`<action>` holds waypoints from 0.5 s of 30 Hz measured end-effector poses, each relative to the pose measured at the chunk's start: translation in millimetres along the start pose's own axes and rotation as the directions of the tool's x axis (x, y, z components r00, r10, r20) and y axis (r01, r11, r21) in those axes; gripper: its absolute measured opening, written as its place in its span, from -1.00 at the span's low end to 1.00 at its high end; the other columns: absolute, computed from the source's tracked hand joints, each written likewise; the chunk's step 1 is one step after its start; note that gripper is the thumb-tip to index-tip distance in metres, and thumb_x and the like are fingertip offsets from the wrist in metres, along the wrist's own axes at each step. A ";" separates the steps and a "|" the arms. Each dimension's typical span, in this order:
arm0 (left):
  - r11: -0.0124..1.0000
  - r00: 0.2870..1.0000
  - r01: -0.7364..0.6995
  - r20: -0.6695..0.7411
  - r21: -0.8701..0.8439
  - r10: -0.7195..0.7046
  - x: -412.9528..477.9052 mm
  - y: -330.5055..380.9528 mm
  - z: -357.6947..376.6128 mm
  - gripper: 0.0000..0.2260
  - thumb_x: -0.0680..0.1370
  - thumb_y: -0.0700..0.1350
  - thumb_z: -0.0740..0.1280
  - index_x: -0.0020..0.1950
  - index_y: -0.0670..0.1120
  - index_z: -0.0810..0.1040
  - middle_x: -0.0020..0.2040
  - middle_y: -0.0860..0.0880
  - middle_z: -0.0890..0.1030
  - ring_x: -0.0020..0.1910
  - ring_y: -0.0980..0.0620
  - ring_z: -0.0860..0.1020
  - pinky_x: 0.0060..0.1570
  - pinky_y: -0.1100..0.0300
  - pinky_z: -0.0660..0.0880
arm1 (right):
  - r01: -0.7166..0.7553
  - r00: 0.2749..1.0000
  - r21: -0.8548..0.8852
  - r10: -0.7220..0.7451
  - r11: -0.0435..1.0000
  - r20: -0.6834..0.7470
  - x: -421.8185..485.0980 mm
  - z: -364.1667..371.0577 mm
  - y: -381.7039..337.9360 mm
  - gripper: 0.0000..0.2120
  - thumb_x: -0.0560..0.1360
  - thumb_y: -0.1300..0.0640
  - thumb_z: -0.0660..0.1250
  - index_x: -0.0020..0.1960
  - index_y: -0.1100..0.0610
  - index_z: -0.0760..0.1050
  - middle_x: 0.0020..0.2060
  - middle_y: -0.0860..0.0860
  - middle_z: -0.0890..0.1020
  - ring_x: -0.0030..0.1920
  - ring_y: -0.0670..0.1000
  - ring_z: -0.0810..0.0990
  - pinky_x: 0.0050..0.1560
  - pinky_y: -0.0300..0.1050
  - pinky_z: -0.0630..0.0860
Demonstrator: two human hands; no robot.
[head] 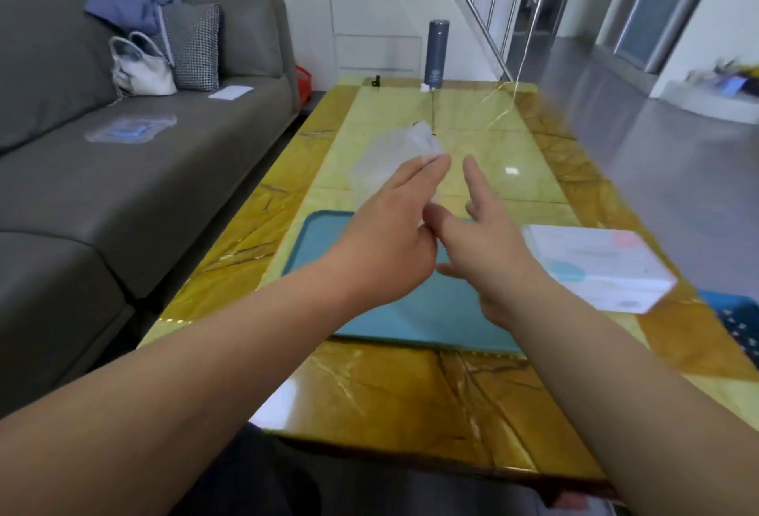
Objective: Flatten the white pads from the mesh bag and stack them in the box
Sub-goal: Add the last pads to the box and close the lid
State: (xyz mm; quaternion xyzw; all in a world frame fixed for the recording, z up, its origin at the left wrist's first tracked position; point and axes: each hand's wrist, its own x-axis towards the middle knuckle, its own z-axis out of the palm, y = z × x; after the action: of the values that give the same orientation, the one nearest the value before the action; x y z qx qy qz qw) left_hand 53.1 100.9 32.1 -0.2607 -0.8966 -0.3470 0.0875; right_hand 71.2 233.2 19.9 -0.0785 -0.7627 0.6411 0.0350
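The person sat at the low desk (410, 392) of yellow stone and held both arms out over a blue-green mat (410, 322) that lay on it. The left hand (394, 240) had its fingers curled and pinched the thin, half-transparent mesh bag (386, 162), holding it in the air above the far edge of the mat. The bag stood out from this hand, away from the person, so its long axis ran forward and a little upward. Its far end was bunched with something white inside. I took that for the pads (427, 139), but the view was too blurred there to count them or see their shape. The right hand (488, 240) held nothing. Its fingers were straight and spread, the first finger pointing forward, just beside the left hand and to the right of the bag. The white box (595, 265) lay on the desk to the right of the mat, nearer to the right hand and well apart from the bag; whether it was open I could not tell. To my judgement the free right hand was the one to go for the pads, forward and slightly to the left. A pad would then have to come back toward the person, down to the mat, and later to the right, into the box.
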 end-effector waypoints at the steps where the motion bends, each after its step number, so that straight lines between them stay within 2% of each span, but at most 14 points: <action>1: 0.998 0.999 -0.029 -0.016 -0.051 0.029 1.2 17.1 4.3 -0.37 0.58 -0.33 0.23 0.65 -0.06 0.23 0.60 0.06 0.29 0.54 0.19 0.19 0.35 0.62 0.06 | 0.086 0.995 -0.062 -0.088 0.994 -0.037 -4.6 -13.9 -5.6 -0.28 0.56 0.04 0.33 0.56 -0.46 0.13 0.54 -0.15 0.33 0.49 -0.04 0.40 0.44 0.04 0.44; 2: 0.992 0.998 -0.061 -0.027 -0.109 0.058 3.7 33.3 10.1 -0.36 0.56 -0.35 0.23 0.64 -0.06 0.26 0.55 0.05 0.34 0.51 0.15 0.27 0.42 0.51 0.17 | 0.163 0.983 -0.110 -0.171 0.980 -0.070 -10.9 -29.6 -12.2 -0.26 0.54 0.15 0.29 0.56 -0.43 0.17 0.61 -0.14 0.23 0.59 -0.05 0.26 0.49 -0.03 0.34; 3: 0.979 0.996 -0.089 -0.025 -0.181 0.085 5.7 50.0 15.8 -0.35 0.53 -0.34 0.23 0.63 -0.05 0.29 0.50 0.05 0.39 0.47 0.10 0.38 0.44 0.31 0.35 | 0.224 0.967 -0.139 -0.238 0.965 -0.091 -17.4 -46.9 -17.6 -0.23 0.52 0.26 0.27 0.56 -0.37 0.23 0.65 -0.12 0.14 0.64 -0.07 0.14 0.50 -0.09 0.26; 4: 0.961 0.995 -0.101 -0.019 -0.258 0.100 7.9 66.8 22.0 -0.34 0.50 -0.33 0.24 0.61 -0.03 0.31 0.45 0.06 0.43 0.40 0.07 0.46 0.36 0.14 0.49 | 0.267 0.953 -0.160 -0.285 0.950 -0.104 -26.1 -66.2 -24.6 -0.19 0.48 0.34 0.26 0.56 -0.33 0.26 0.67 -0.10 0.10 0.65 -0.10 0.07 0.50 -0.15 0.23; 5: 0.940 0.996 -0.089 -0.011 -0.328 0.090 8.3 81.9 25.5 -0.33 0.48 -0.33 0.25 0.60 -0.01 0.33 0.43 0.07 0.46 0.35 0.06 0.52 0.24 0.08 0.56 | 0.289 0.944 -0.187 -0.312 0.939 -0.108 -31.8 -82.5 -28.5 -0.15 0.46 0.40 0.27 0.56 -0.30 0.28 0.67 -0.07 0.08 0.66 -0.12 0.03 0.47 -0.28 0.21; 7: 0.884 0.998 -0.034 0.034 -0.467 0.056 11.9 119.1 37.0 -0.31 0.49 -0.38 0.30 0.58 0.04 0.35 0.43 0.09 0.51 0.28 0.05 0.59 0.06 0.20 0.57 | 0.303 0.932 -0.271 -0.344 0.914 -0.115 -46.6 -125.3 -31.3 -0.09 0.41 0.43 0.33 0.58 -0.25 0.26 0.68 -0.03 0.08 0.66 -0.12 0.01 0.27 -0.62 0.17; 8: 0.849 0.997 -0.005 0.067 -0.529 0.047 12.8 133.5 41.4 -0.31 0.48 -0.41 0.31 0.56 0.07 0.39 0.41 0.10 0.55 0.25 0.05 0.63 0.03 0.24 0.58 | 0.304 0.930 -0.330 -0.353 0.893 -0.098 -51.0 -141.9 -29.7 -0.08 0.38 0.40 0.37 0.59 -0.24 0.24 0.67 -0.01 0.10 0.66 -0.10 0.02 0.26 -0.66 0.16; 9: 0.811 0.994 0.017 0.100 -0.585 0.052 15.1 152.7 51.5 -0.31 0.47 -0.43 0.31 0.52 0.09 0.43 0.35 0.12 0.60 0.20 0.08 0.66 0.05 0.23 0.60 | 0.304 0.927 -0.405 -0.366 0.862 -0.083 -60.6 -165.5 -27.3 -0.07 0.34 0.32 0.39 0.60 -0.23 0.22 0.66 0.00 0.14 0.66 -0.06 0.05 0.38 -0.55 0.20; 10: 0.781 0.993 0.040 0.113 -0.623 0.039 16.1 159.9 55.0 -0.32 0.45 -0.43 0.32 0.48 0.09 0.48 0.29 0.14 0.64 0.15 0.13 0.67 0.09 0.21 0.61 | 0.303 0.927 -0.466 -0.370 0.831 -0.058 -62.8 -175.3 -24.6 -0.07 0.30 0.24 0.39 0.59 -0.22 0.23 0.63 0.00 0.21 0.65 0.00 0.11 0.52 -0.30 0.25; 11: 0.768 0.992 0.051 0.122 -0.638 0.035 17.1 171.3 62.4 -0.35 0.43 -0.43 0.33 0.43 0.08 0.52 0.24 0.15 0.66 0.12 0.20 0.67 0.11 0.23 0.60 | 0.275 0.928 -0.510 -0.364 0.815 -0.082 -67.1 -189.6 -19.5 -0.11 0.27 0.19 0.40 0.56 -0.20 0.28 0.57 -0.02 0.29 0.61 0.05 0.19 0.54 -0.06 0.30; 12: 0.757 0.988 0.065 0.150 -0.650 0.044 16.3 190.5 78.8 -0.39 0.42 -0.42 0.34 0.39 0.07 0.55 0.23 0.14 0.65 0.10 0.26 0.65 0.10 0.28 0.58 | 0.217 0.923 -0.551 -0.354 0.806 -0.154 -78.2 -212.7 -12.2 -0.20 0.29 0.18 0.42 0.50 -0.16 0.36 0.49 -0.03 0.38 0.55 0.08 0.28 0.47 0.04 0.37; 15: 0.739 0.965 0.116 0.251 -0.664 0.074 11.8 226.0 122.8 -0.39 0.44 -0.41 0.37 0.43 0.04 0.51 0.31 0.09 0.62 0.11 0.22 0.66 0.08 0.33 0.55 | 0.031 0.877 -0.629 -0.324 0.776 -0.356 -99.2 -262.0 5.3 -0.51 0.40 0.18 0.47 0.30 -0.04 0.50 0.22 -0.05 0.55 0.26 0.07 0.51 0.08 -0.05 0.45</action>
State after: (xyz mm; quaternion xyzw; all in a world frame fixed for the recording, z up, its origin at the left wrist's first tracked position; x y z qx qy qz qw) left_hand 165.5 328.5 75.1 -0.3078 -0.7168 -0.6109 -0.1353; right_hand 209.7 472.4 65.3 -0.1555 -0.9020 0.3207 0.2436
